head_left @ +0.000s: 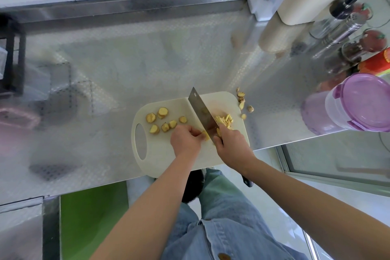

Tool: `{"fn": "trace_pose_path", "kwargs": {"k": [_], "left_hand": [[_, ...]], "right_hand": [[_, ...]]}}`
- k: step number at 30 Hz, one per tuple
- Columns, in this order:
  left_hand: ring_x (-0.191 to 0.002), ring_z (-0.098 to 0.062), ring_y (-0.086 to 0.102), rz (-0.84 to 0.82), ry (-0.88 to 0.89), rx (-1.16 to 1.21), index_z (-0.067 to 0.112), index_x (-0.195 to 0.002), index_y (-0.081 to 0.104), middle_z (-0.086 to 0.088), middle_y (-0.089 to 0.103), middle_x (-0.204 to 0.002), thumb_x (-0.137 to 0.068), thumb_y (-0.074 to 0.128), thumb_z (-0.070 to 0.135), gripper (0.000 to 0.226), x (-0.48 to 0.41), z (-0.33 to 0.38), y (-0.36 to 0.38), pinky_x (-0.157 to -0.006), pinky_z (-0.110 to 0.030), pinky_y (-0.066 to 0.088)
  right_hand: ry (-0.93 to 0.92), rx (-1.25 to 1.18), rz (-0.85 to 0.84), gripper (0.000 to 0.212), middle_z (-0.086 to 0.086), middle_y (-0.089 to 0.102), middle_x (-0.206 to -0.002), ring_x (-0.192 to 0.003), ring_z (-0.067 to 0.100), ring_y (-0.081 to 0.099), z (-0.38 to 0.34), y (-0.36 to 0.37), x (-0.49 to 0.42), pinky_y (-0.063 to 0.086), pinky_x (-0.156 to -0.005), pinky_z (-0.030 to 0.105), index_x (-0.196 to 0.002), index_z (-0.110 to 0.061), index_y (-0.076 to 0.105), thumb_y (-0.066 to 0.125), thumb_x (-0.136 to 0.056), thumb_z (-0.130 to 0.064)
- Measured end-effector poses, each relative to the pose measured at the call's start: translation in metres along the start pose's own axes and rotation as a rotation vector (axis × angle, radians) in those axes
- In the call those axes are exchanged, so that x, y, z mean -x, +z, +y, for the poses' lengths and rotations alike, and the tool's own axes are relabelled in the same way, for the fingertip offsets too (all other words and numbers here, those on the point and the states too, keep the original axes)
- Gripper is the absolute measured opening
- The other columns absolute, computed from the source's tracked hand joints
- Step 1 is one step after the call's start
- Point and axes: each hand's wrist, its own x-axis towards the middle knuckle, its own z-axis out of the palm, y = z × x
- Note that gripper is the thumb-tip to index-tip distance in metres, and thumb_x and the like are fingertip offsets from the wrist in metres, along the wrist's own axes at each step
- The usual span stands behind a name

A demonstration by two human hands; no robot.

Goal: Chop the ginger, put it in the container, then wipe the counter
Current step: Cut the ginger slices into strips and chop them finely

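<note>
A white cutting board [160,154] lies at the front edge of the steel counter [126,65]. Several round ginger slices [163,121] are spread over its left half. A small heap of chopped ginger strips [225,120] sits on its right half. My right hand [231,143] grips the handle of a cleaver [202,112], whose blade points away from me across the board. My left hand [185,140] pinches a ginger piece [205,135] right against the blade. A container with a purple lid [358,103] stands at the counter's right end.
Ginger trimmings [242,103] lie on the counter just past the board's right corner. Bottles, shakers and jars [346,27] crowd the back right, beside a cream holder [306,4]. A dark rack [12,53] stands at the far left. The counter's front edge runs just under the board.
</note>
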Motion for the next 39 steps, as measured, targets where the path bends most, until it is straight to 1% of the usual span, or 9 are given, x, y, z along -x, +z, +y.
{"fn": "trace_pose_path", "kwargs": {"k": [4,10,15,21,25,28,30,34,39], "left_hand": [[-0.066,-0.019,0.068,-0.003,0.011,-0.001,0.017,-0.067,0.07,0.0,0.069,-0.064,-0.071,0.081,0.017,0.012,-0.001,-0.001,0.0,-0.063,-0.026,0.049],[-0.068,-0.02,0.069,-0.024,0.02,-0.032,0.019,-0.067,0.069,-0.001,0.07,-0.068,-0.071,0.081,0.018,0.013,-0.003,-0.001,-0.001,-0.07,-0.031,0.053],[-0.07,-0.02,0.069,-0.029,0.002,-0.021,0.016,-0.072,0.071,0.0,0.067,-0.065,-0.071,0.081,0.017,0.01,-0.003,0.0,-0.002,-0.07,-0.028,0.052],[-0.069,-0.018,0.068,-0.028,-0.025,-0.016,0.018,-0.07,0.071,0.002,0.065,-0.062,-0.072,0.081,0.017,0.011,-0.003,0.001,-0.002,-0.061,-0.022,0.042],[-0.069,-0.018,0.068,-0.034,-0.023,-0.015,0.018,-0.07,0.071,0.001,0.067,-0.064,-0.072,0.081,0.018,0.01,-0.004,0.0,-0.002,-0.06,-0.022,0.042],[-0.067,-0.02,0.068,-0.033,-0.027,-0.002,0.017,-0.069,0.071,0.0,0.069,-0.065,-0.071,0.082,0.017,0.011,-0.003,0.0,-0.002,-0.062,-0.024,0.048],[-0.067,-0.02,0.068,-0.033,-0.033,0.007,0.016,-0.069,0.071,0.0,0.068,-0.064,-0.07,0.082,0.017,0.01,-0.003,0.0,-0.001,-0.06,-0.023,0.046],[-0.067,-0.019,0.068,-0.037,-0.03,-0.016,0.015,-0.07,0.071,0.003,0.064,-0.06,-0.071,0.081,0.017,0.01,-0.005,0.001,-0.002,-0.059,-0.022,0.042],[-0.069,-0.021,0.069,-0.048,-0.023,-0.042,0.015,-0.073,0.072,0.0,0.067,-0.064,-0.071,0.081,0.02,0.01,-0.004,0.003,-0.003,-0.07,-0.029,0.052]], "right_hand": [[0.018,0.034,-0.003,0.015,0.005,0.045,-0.073,-0.066,0.025,0.044,-0.004,0.003,0.0,0.026,-0.049,0.029,-0.108,-0.01,0.043,0.039,-0.099,-0.02],[0.037,0.002,0.029,0.023,0.007,0.048,-0.078,-0.072,0.029,0.047,-0.005,0.015,-0.003,0.035,-0.06,0.034,-0.119,-0.009,0.043,0.038,-0.098,-0.017],[0.079,-0.127,0.123,0.026,0.002,0.045,-0.065,-0.062,0.025,0.043,-0.002,0.016,-0.01,0.026,-0.051,0.031,-0.121,-0.005,0.046,0.042,-0.098,-0.018],[0.003,-0.088,0.079,0.037,-0.002,0.042,-0.059,-0.054,0.011,0.04,0.002,0.008,-0.004,0.025,-0.046,0.026,-0.134,-0.01,0.042,0.041,-0.098,-0.019],[0.007,-0.053,0.032,0.029,0.003,0.045,-0.064,-0.059,0.02,0.044,0.002,0.006,0.0,0.032,-0.052,0.03,-0.124,-0.01,0.046,0.042,-0.097,-0.02],[0.007,-0.026,0.013,0.018,0.0,0.041,-0.063,-0.055,0.013,0.039,0.0,0.006,0.0,0.026,-0.047,0.026,-0.111,-0.009,0.046,0.041,-0.098,-0.021],[0.0,-0.005,0.003,0.015,-0.002,0.038,-0.063,-0.056,0.014,0.038,-0.001,0.006,-0.001,0.024,-0.047,0.026,-0.107,-0.009,0.045,0.041,-0.098,-0.021],[0.019,0.038,-0.006,0.013,0.002,0.041,-0.069,-0.066,0.025,0.044,-0.004,0.01,-0.001,0.026,-0.051,0.03,-0.106,-0.01,0.042,0.04,-0.099,-0.021],[0.035,0.005,0.021,0.011,0.006,0.048,-0.074,-0.07,0.03,0.05,-0.007,0.018,-0.005,0.037,-0.058,0.035,-0.104,-0.009,0.042,0.039,-0.097,-0.017]]}}
